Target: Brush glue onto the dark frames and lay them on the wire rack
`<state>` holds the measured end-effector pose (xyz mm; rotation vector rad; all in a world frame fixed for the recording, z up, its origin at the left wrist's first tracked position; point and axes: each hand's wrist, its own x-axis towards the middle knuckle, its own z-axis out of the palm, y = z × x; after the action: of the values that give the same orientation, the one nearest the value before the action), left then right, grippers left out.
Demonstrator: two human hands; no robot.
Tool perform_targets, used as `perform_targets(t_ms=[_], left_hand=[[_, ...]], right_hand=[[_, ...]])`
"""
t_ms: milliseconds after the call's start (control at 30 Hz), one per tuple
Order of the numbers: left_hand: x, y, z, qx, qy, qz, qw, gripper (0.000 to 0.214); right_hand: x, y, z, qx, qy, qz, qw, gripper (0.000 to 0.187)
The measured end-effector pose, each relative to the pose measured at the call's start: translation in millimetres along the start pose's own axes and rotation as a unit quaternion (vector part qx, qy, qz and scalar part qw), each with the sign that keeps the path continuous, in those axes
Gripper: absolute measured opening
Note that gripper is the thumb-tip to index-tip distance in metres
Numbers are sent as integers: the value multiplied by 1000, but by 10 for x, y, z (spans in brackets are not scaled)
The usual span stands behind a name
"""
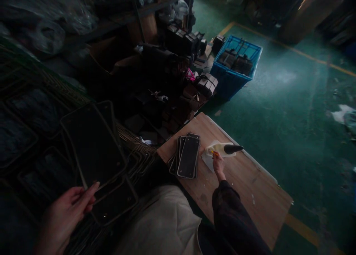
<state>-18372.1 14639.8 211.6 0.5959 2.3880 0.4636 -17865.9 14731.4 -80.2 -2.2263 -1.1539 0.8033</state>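
Note:
At the lower left, my left hand (pixel 73 206) is closed on the near edge of a dark rectangular panel (pixel 93 145) with rounded corners, pale edges and small metal dots near its corners. The panel lies over similar panels. Across the wooden table, my right hand (pixel 218 162) pinches a thin orange stick (pixel 213 152); its tip is at a cream-coloured container (pixel 219 148), too small to tell whether it has bristles. A black cone-shaped piece (pixel 233 149) rests at the container's right. To the left of my right hand sits a small stack of dark panels (pixel 188 156).
The wooden table (pixel 250 195) stands before me on a green floor (pixel 292 106). Past its far end is a blue crate (pixel 233 78) holding dark bundles. More bundles (pixel 207 84) and shelving fill the dim left side. Rows of panels (pixel 22 117) lie at far left.

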Motion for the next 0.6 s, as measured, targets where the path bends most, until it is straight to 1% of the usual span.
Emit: perform_targets(t_ms=[67,133,267,400,500,600], left_hand=[[-17,31,4,-28,-24,-41,998,36],[-26,52,5,-39,-26,-58,997,35],[-35,75,4,-59,-28,-62,996,37],[-41,90,1,-76,-42,-51,995,46],[-58,109,-5,-76,-42,-48,995,51],[-68,115,-17,-70,-46,-47,995,50]], right_hand=[[12,14,6,-5,-5,0,1000,38],[10,39,-4,-9,-11,-3,1000,37],[-43,109,-57,-21,-21,-20,999,35],[-154,163,-116,-29,-28,-43,998,31],[-256,169,-159,-18,-30,-54,998,30],[-346,166,-192,4,-20,-47,999,29]])
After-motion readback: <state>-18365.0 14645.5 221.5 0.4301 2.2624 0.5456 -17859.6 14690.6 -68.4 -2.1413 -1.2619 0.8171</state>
